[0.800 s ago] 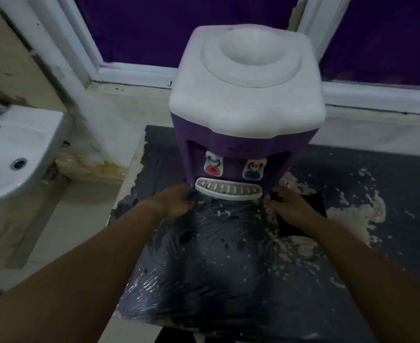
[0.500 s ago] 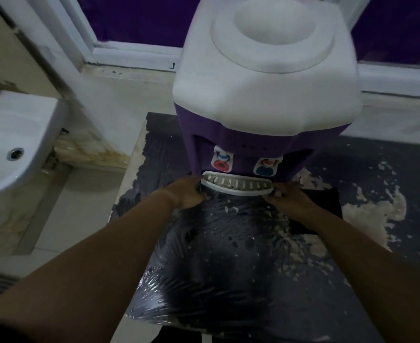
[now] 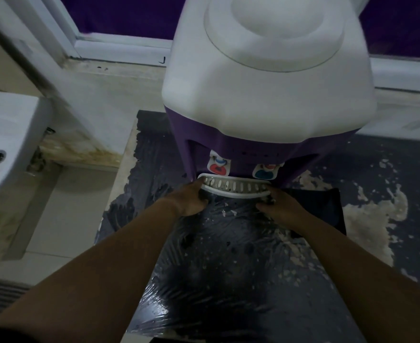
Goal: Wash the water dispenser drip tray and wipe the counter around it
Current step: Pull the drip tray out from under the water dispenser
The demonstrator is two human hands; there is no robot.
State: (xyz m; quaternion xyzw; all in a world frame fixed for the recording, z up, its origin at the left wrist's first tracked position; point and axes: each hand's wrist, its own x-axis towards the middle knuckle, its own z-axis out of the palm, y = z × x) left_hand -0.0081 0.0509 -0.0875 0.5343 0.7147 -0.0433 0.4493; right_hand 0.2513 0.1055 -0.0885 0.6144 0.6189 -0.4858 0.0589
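Dark, flaking counter (image 3: 228,280) under window (image 3: 119,18); sink (image 3: 3,139) at left. White slotted tray (image 3: 236,188) at dispenser (image 3: 266,100) base. Left hand (image 3: 191,200) and right hand (image 3: 282,206) gripping tray ends.

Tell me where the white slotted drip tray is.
White slotted drip tray: centre of head view, at the purple dispenser's base, between left hand and right hand.
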